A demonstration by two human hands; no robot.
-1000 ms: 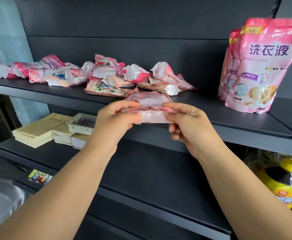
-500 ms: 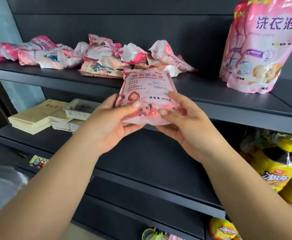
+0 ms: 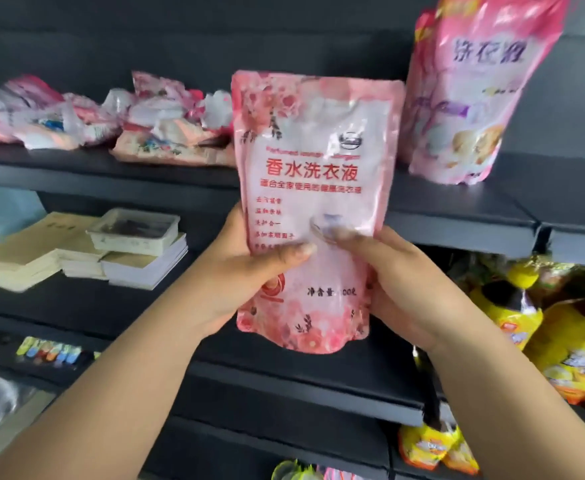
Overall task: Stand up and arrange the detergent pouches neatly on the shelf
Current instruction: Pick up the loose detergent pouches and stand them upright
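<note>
Before the dark shelf (image 3: 457, 220), a pink detergent pouch (image 3: 313, 188) is held upright, print facing out, probably so it can be stood beside the standing pouches (image 3: 474, 98) rather than the toppled heap (image 3: 128, 123). Left hand (image 3: 246, 271) and right hand (image 3: 398, 275) grip its lower half, thumbs across the front.
</note>
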